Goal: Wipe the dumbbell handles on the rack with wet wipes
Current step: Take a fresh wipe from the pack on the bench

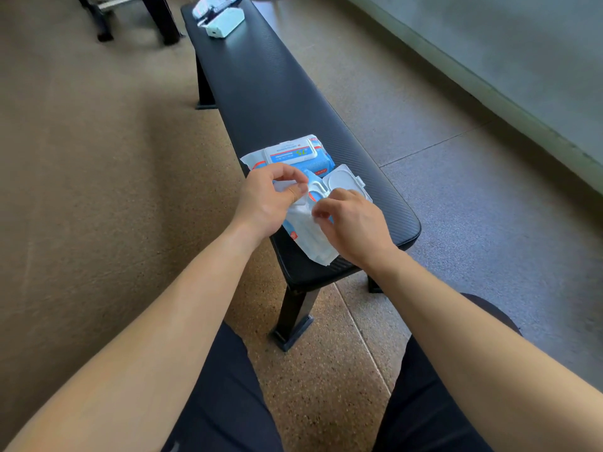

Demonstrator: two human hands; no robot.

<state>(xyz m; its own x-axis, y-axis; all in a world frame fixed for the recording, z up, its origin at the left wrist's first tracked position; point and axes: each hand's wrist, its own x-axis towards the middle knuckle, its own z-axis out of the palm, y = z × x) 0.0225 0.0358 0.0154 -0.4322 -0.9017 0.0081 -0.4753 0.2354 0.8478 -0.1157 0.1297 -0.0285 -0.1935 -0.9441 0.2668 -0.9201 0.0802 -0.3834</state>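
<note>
We are at the black bench [267,93], working a wet wipe [301,207] out of the near pack of wipes [310,238], whose flip lid [342,181] stands open. Our left hand [266,203] pinches the wipe's upper edge between thumb and fingers; our right hand [354,223] pinches close beside it, resting over the pack. A second, closed pack [290,151] lies just behind. No dumbbell rack shows here, so wiping has not begun. We should pin the pack down with the right hand and draw one sheet free, slowly, so the next does not trail out.
</note>
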